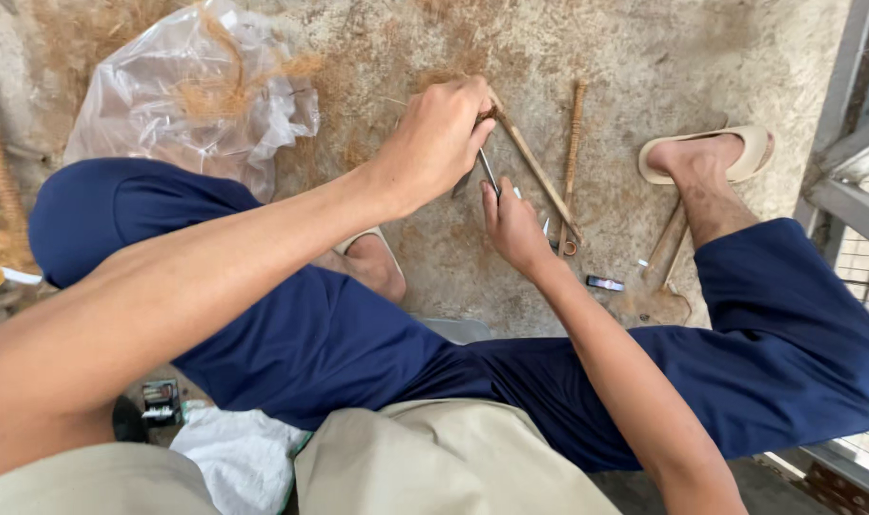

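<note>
Stick and blade on the floor

A thin brown stick point(534, 170) slants over the dusty floor point(644, 57), crossing a narrow metal blade point(489, 172).

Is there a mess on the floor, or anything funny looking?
Yes. Brown fibre shavings lie scattered over the concrete floor and on the crumpled clear plastic bag. A small dark object lies loose beside the sticks. Nothing looks broken.

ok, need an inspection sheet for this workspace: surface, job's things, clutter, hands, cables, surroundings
surface: rough concrete floor dusted with brown fibre.
job's things: thin cane stick and blade, both in hand.
clutter: second stick, clear plastic bag, small dark object, white cloth.
hands: left hand gripping the stick's top; right hand holding the blade low.
cables: nothing seen.
surroundings: metal frame, sandal on foot.
</note>
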